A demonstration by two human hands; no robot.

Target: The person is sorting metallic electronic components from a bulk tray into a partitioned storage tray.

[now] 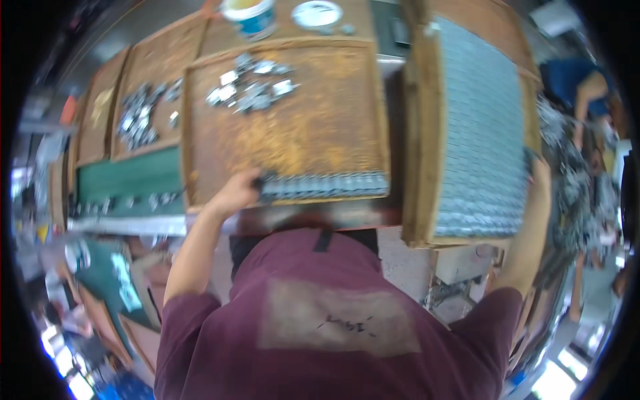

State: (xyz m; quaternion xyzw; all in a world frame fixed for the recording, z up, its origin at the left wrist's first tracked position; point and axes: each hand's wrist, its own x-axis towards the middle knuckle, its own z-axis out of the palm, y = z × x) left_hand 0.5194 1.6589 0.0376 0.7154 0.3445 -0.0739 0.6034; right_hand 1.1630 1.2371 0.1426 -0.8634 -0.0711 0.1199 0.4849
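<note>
My left hand (239, 193) is closed at the left end of a row of grey metal pieces (327, 185). The row lies along the near edge of a wooden tray (320, 143), and its end piece is at my fingertips. A loose pile of shiny metal pieces (257, 87) lies at the tray's far side. On the right, my right hand (541, 177) is at the right edge of a wooden box packed with rows of grey metal pieces (483, 133). Its fingers are bent around a dark, blurred thing too smeared to name.
Beyond the tray stand a white and blue bucket (253, 19) and a round white lid (317, 13). More wooden trays (192, 50) with metal pieces sit at the left, by a green surface (130, 179). Tangled metal parts (567, 167) and a co-worker's arm (590, 97) are at the far right.
</note>
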